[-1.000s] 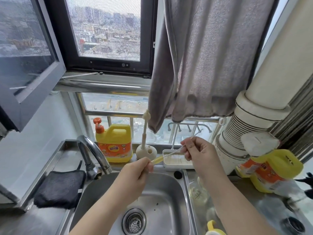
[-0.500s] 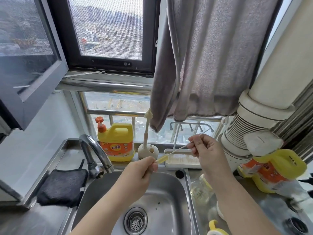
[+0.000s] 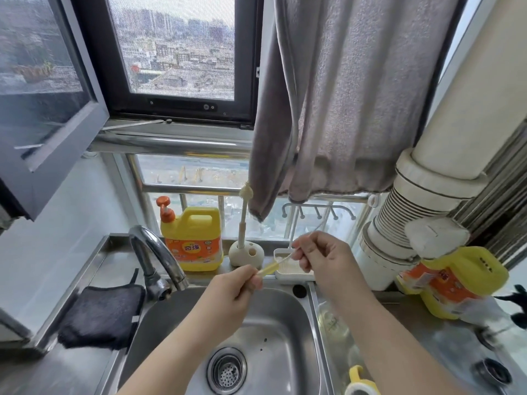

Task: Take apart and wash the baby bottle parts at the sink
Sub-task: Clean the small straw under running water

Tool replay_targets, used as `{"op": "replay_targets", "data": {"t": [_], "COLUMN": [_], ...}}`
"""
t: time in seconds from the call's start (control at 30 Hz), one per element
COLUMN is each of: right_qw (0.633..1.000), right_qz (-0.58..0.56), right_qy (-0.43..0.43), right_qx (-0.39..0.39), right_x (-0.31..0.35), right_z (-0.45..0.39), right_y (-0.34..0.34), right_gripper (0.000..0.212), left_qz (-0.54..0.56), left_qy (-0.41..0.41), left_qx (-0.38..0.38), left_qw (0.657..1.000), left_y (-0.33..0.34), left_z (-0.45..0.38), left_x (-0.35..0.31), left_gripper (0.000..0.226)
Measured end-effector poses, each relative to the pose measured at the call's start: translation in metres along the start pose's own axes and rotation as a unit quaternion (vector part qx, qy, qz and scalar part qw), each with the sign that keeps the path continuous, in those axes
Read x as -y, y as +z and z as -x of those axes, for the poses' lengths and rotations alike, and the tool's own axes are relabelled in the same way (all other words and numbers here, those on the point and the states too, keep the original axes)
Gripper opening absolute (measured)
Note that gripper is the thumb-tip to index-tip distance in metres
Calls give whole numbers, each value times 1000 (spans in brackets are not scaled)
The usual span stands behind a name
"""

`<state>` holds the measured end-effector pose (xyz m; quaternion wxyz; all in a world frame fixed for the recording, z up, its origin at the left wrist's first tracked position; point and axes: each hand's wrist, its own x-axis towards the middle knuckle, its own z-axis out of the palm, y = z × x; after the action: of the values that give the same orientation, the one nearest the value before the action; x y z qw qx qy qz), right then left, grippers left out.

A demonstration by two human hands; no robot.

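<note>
Head camera: above the sink's (image 3: 285,317) back edge, my left hand (image 3: 232,292) pinched the yellow straw (image 3: 268,269), which slanted up and right to my right hand (image 3: 322,260), gripping the thin brush (image 3: 285,258) entering it.

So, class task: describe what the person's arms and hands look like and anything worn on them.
Both forearms are bare up to the frame edge, with no sleeves in view. The left hand and right hand wear no gloves; no rings, watch or bracelet show. Nails look short and unpainted.
</note>
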<state>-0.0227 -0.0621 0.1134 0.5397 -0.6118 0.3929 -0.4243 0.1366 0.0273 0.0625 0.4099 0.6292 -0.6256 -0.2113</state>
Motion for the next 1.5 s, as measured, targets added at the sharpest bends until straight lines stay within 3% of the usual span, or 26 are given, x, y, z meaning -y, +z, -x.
{"op": "replay_targets", "data": {"t": [0.1,0.23,0.4,0.57,0.67,0.73,0.83,0.93,1.27,1.43,1.5], "right_qw": [997,999,998,998,1000,1000,997,999,999,997,999], "right_qz": [-46,15,-35,36,11,1,38,22,2,52,28], "right_qy": [3,6,12,11,2,-13,-19,-23,-18,-29,-25], "right_qx": [-63,41,-51,47,-10,-13,67,33,-33,54,5], "right_x": [5,-4,7,-3,5,8,3,7,7,-1,4], "right_z": [-10,5,-8,4,-7,-8,3,0,-3,13,8], "right_y": [-13,6,-12,5,-7,-10,4,-2,-18,3,-4], "right_gripper": [25,25,24,25,26,26,25,25,27,24,25], "left_qz": [2,5,4,-3,3,25,114,145,47,56,52], "left_qy": [-4,2,-5,-15,-17,-23,-70,-81,-64,-41,-36], "left_qx": [-3,6,5,11,10,18,51,90,-6,12,3], "left_qw": [1000,1000,1000,1000,1000,999,990,982,997,997,998], "left_y": [-2,-3,-7,-4,-7,-10,-9,-9,-13,-5,-5], "left_z": [0,-2,1,3,3,1,1,4,7,9,10], "left_x": [0,-4,-4,-2,-3,-6,-13,-16,-8,-13,-12], "left_gripper": [26,21,23,29,26,22,27,12,18,22,24]}}
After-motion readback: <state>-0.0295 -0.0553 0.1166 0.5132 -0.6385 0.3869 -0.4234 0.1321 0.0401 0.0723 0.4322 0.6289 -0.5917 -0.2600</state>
